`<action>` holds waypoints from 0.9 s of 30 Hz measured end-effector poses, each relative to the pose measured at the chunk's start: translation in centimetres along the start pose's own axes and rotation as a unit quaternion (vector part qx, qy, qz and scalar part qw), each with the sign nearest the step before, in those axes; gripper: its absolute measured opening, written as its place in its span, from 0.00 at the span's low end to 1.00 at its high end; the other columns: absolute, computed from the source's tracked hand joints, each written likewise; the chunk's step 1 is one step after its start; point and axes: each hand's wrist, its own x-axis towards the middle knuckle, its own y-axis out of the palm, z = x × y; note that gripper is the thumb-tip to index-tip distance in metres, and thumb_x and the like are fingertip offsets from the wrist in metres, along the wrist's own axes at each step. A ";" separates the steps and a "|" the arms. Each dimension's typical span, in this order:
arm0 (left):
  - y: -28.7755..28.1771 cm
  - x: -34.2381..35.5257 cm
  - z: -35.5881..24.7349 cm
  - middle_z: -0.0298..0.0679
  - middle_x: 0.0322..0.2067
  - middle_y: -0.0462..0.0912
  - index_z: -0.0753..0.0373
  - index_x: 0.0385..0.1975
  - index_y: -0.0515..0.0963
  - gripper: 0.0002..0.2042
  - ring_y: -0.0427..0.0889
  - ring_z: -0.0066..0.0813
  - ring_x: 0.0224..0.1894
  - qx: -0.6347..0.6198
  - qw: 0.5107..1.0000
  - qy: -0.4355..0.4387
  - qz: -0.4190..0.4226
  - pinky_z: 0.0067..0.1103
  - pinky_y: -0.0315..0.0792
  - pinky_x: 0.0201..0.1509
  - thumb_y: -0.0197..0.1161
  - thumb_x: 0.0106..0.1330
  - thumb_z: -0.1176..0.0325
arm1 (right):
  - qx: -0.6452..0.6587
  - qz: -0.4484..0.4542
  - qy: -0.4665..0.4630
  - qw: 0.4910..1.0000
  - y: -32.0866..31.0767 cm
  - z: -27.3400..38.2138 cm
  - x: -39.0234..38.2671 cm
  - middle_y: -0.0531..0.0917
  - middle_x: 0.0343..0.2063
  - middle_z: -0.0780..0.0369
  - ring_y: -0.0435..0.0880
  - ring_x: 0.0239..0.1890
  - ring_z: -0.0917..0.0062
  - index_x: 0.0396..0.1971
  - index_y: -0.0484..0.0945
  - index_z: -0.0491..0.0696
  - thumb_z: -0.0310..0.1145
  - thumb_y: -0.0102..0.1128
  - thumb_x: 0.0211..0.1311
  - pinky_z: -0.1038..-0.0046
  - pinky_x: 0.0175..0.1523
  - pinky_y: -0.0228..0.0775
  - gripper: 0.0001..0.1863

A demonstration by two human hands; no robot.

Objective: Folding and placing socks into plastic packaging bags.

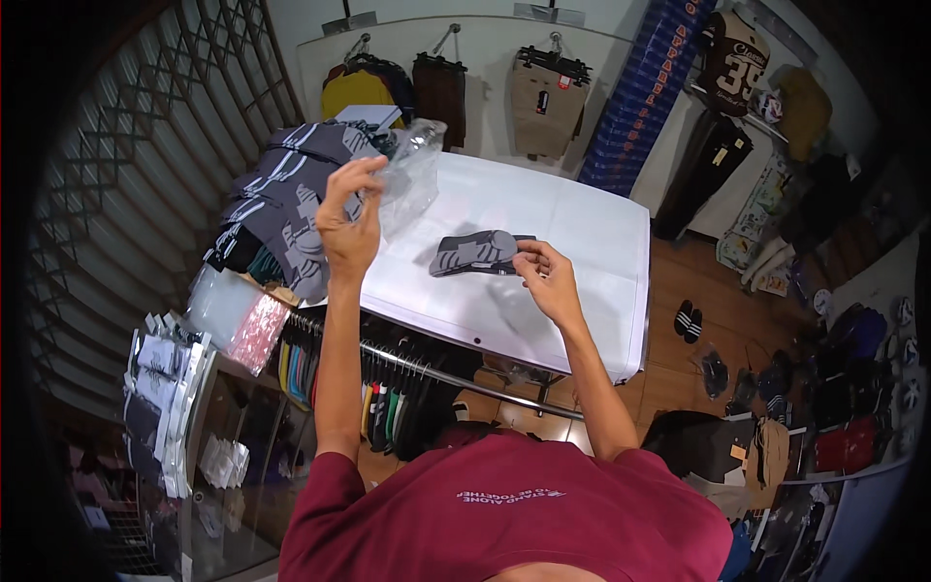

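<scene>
My left hand (pixel 347 218) is raised at the left part of the white table (pixel 592 291), its curled fingers pinching a crumpled clear plastic bag (pixel 412 170). Behind and left of it lies a heap of folded dark grey patterned socks (pixel 281 179). My right hand (pixel 548 281) grips the right end of a folded pair of grey and black socks (pixel 470 254) lying on the table.
At the lower left are packaged items (pixel 165 398) and pink-and-clear plastic packs (pixel 252 325). A rail of hung clothes (pixel 388 407) runs below the table's front. Trousers (pixel 548 97) hang on the back wall. A blue pillar (pixel 630 116), slides (pixel 689 320) and shelves of goods (pixel 844 398) are right.
</scene>
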 end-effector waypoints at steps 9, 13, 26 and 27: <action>2.1 -11.0 13.2 0.48 0.60 0.73 0.64 0.30 0.80 0.08 0.72 0.48 0.64 0.129 0.961 -0.127 0.210 0.35 0.67 0.63 0.63 0.56 0.85 | -0.173 0.000 -0.089 0.981 2.1 -3.6 6.4 0.84 0.46 0.52 0.84 0.46 0.67 0.54 0.76 0.41 0.31 0.69 0.52 0.68 0.53 0.75 0.27; 2.1 -13.1 16.3 0.50 0.63 0.68 0.65 0.32 0.80 0.07 0.72 0.52 0.63 0.119 0.944 -0.164 0.259 0.30 0.75 0.53 0.61 0.58 0.86 | -0.390 0.149 -0.093 0.904 3.5 -3.9 7.7 0.70 0.66 0.54 0.66 0.69 0.57 0.63 0.71 0.53 0.36 0.72 0.45 0.45 0.67 0.59 0.39; 9.2 -9.8 15.6 0.49 0.69 0.61 0.62 0.29 0.80 0.06 0.68 0.57 0.66 -0.043 0.938 -0.153 0.308 0.39 0.66 0.67 0.63 0.56 0.82 | -0.567 -0.052 0.084 0.818 -1.1 -5.2 2.0 0.79 0.50 0.54 0.77 0.52 0.56 0.62 0.73 0.57 0.48 0.71 0.51 0.52 0.57 0.67 0.36; 9.8 -9.7 15.7 0.49 0.70 0.60 0.62 0.29 0.80 0.06 0.68 0.56 0.66 -0.052 0.938 -0.141 0.312 0.39 0.66 0.67 0.63 0.56 0.82 | -0.577 -0.092 0.105 0.805 -1.4 -5.1 1.5 0.80 0.48 0.52 0.77 0.52 0.55 0.62 0.72 0.55 0.49 0.70 0.51 0.52 0.55 0.68 0.36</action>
